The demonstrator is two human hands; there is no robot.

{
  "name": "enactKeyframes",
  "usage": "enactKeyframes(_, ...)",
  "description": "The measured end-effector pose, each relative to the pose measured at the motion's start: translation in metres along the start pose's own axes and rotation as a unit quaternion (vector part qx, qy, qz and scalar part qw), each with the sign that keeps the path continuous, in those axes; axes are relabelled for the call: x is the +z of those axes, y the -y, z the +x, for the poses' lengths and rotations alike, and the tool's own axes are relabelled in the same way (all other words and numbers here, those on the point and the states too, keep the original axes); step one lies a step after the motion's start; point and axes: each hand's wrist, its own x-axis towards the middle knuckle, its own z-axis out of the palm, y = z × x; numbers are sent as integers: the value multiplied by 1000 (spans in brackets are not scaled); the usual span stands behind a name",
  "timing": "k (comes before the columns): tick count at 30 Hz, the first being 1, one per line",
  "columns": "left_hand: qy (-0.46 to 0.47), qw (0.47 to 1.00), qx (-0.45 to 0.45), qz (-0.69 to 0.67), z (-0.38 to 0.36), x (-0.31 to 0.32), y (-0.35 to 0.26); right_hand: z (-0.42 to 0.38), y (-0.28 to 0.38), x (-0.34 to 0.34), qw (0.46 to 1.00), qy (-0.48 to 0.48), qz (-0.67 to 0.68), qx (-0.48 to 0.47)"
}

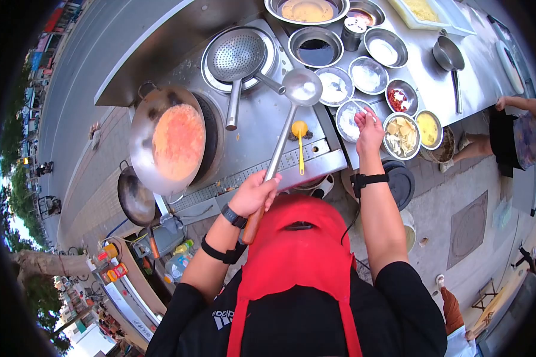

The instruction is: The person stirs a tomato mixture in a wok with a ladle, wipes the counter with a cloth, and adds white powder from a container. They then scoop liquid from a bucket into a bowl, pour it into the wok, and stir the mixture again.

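My left hand (pixel 257 193) is wrapped round the wooden handle of a long metal ladle (pixel 304 88), whose bowl is over the counter beside the seasoning bowls. The fingers of my right hand (pixel 369 125) are pinched together at a metal bowl of white powder (pixel 348 122); anything between them is too small to make out. Beside that hand are a bowl of pale slices (pixel 401 137) and a bowl of red chilli pieces (pixel 399 100). On the left, a big wok (pixel 140 140) holds an orange-red foamy liquid (pixel 177 143).
Strainers (pixel 237 56) rest on a round metal pan at the back. A yellow spoon (pixel 301 134) lies near the counter's front edge (pixel 315 166). At the far right is a small saucepan (pixel 448 55). People stand at the right edge; a second wok (pixel 136 195) is lower left.
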Motion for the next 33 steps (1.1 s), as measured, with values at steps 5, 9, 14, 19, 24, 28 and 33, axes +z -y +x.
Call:
enactKeyframes(5, 1, 999, -5, -35, 0, -5, 2, 13, -20, 9, 1000, 6, -5, 0)
enactKeyframes(9, -16, 1000, -3, -21, -3, -9, 6, 15, -31, 16, 1000, -5, 5, 23)
enactKeyframes(14, -19, 1000, 2, -19, -4, -14, 10, 13, -27, 16, 998, -35, 40, 31)
enactKeyframes(19, -28, 1000, 13, 2, -6, -11, 6, 2, -11, 6, 998, -34, 49, 35)
enactKeyframes(24, -28, 1000, -3, 10, -3, -11, 7, -11, 5, 0, 997, -8, 71, 37)
enactKeyframes(28, -26, 999, -5, 26, -1, -9, 7, -25, 18, 3, 997, -6, 65, 36)
enactKeyframes(33, -23, 1000, 0, 22, 2, -7, 2, -34, 16, 9, 999, 16, 11, -26)
